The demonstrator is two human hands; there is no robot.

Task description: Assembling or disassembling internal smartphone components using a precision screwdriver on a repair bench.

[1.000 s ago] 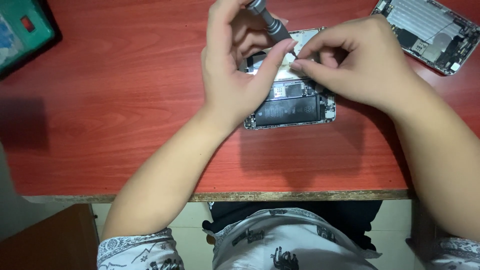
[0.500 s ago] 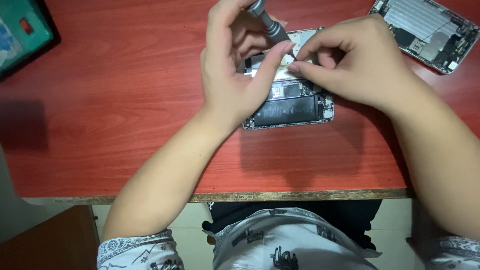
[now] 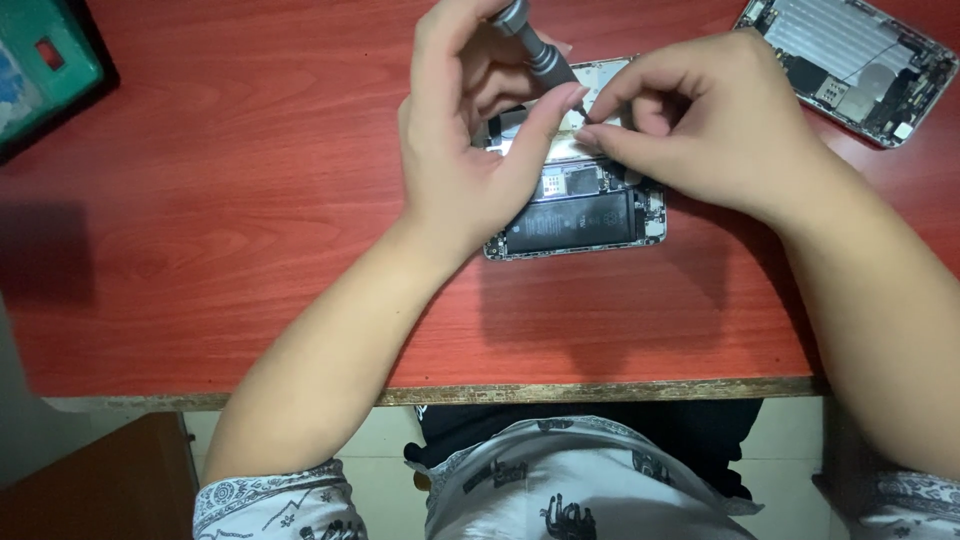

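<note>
Our left hand grips the screwdriver over the opened phone; our right hand pinches a part on it.

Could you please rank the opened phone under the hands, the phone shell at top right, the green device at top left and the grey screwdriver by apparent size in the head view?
1. Phone shell, cropped
2. Opened phone, partly hidden; close to the shell, unsure
3. Green device, cropped
4. Grey screwdriver

phone: opened phone on table, centre, battery side toward the near edge
hands: left hand and right hand over its far half
screwdriver: screwdriver in left hand, tip between both hands
far right: second phone shell
far left: box at corner
</note>
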